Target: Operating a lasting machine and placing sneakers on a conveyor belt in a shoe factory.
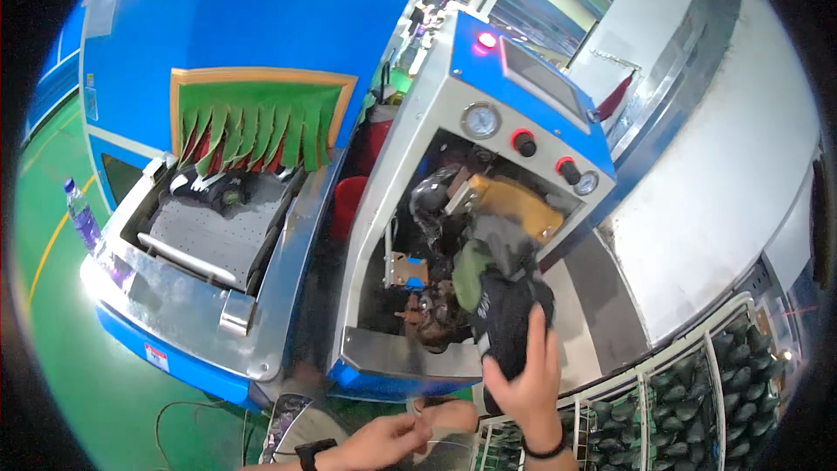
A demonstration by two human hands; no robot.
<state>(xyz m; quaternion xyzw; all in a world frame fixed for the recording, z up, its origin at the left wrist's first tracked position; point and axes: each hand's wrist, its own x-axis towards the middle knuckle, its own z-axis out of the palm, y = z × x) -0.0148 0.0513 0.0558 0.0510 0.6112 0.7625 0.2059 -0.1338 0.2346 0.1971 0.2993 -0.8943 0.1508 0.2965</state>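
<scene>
A black shoe upper [507, 318] with grey and olive-green parts sits in the opening of a blue and grey machine [370, 253], below a yellow-brown pad [514, 205]. At its near end is my right hand [530, 379], thumb and fingers spread and stretched along it. Whether the fingertips touch the upper is hard to tell. Lower and to the left, my left hand [384, 441] is apart from the machine, its fingers curled together with nothing visible in them. A dark watch band [314, 453] is on that wrist.
On the left, a metal-topped conveyor unit [205, 244] has a green strip curtain [261, 122] with a black-and-white shoe upper [209, 187] under it. A bottle [81, 212] stands at its edge. Racks of dark shoe-shaped pieces [684, 410] fill the lower right. A red light [486, 40] glows on the machine.
</scene>
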